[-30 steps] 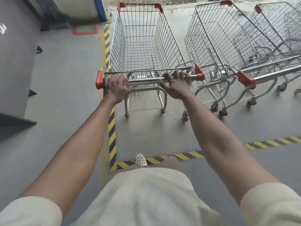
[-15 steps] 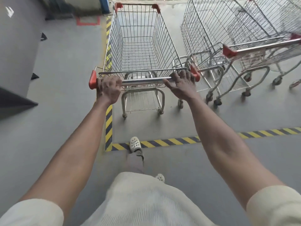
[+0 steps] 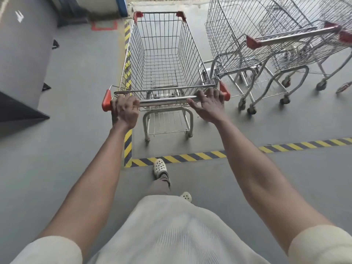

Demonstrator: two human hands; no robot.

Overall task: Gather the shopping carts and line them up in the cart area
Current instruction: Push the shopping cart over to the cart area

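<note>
On wire-mesh cart (image 3: 163, 54): left hand (image 3: 125, 110), right hand (image 3: 208, 105) grasp smooth chrome handle bar (image 3: 163, 101).

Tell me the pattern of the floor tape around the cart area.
Yellow-and-black diagonal stripes on the floor tape, head view.

Evenly lit grey floor (image 3: 57, 168). Yellow-and-black striped tape (image 3: 190, 156) marks a corner on it. A red tape outline (image 3: 103, 28) lies near a blue post (image 3: 122, 6).
</note>
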